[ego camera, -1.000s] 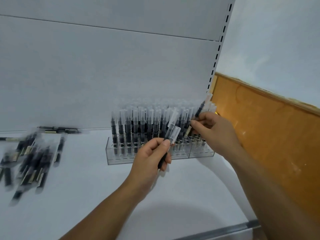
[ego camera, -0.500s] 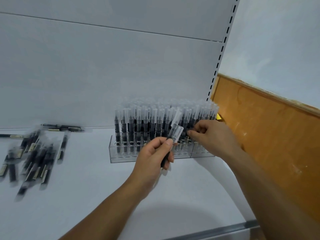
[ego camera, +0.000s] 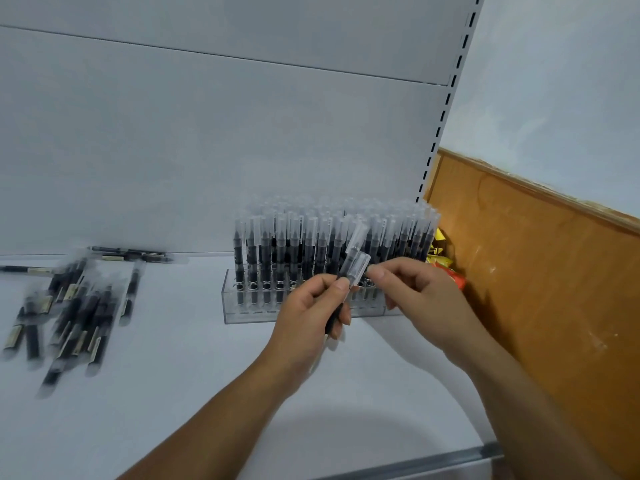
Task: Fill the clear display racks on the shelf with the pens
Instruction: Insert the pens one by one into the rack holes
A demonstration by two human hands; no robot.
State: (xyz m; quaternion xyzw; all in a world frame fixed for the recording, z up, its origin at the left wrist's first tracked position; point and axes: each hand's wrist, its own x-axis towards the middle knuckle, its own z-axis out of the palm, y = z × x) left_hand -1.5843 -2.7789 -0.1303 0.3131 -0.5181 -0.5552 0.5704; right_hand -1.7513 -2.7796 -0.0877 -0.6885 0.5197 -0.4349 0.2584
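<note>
Since a second ago the right hand (ego camera: 422,296) has left the far right end of the clear racks (ego camera: 242,308) and come across to the left hand (ego camera: 308,317), and the view has drifted a little to the right.

Now the left hand grips two pens (ego camera: 358,266) in a curled fist, thumb pressed along their dark barrels, the clear caps pointing up and slightly right. One cap stands higher than the other. The right hand's fingertips (ego camera: 375,271) meet the lower cap from the right, with the other fingers curled beneath. Whether they have closed on it in a pinch I cannot tell.

Both hands hover just in front of the racks, which sit at the far right of the white shelf (ego camera: 180,382), against the grey back panel (ego camera: 207,140). The standing pens (ego camera: 277,244) fill them in tight rows, caps up.

Well to the left, a heap of loose pens (ego camera: 72,317) lies flat on the shelf, blurred, and a few more (ego camera: 131,253) lie along the foot of the back panel.

Right of the racks a slotted upright (ego camera: 446,109) rises, and beyond it is a brown wooden board (ego camera: 540,278). A yellow and orange packet (ego camera: 446,263) is wedged between the racks and the board. A metal strip (ego camera: 415,464) edges the shelf at the near side.
</note>
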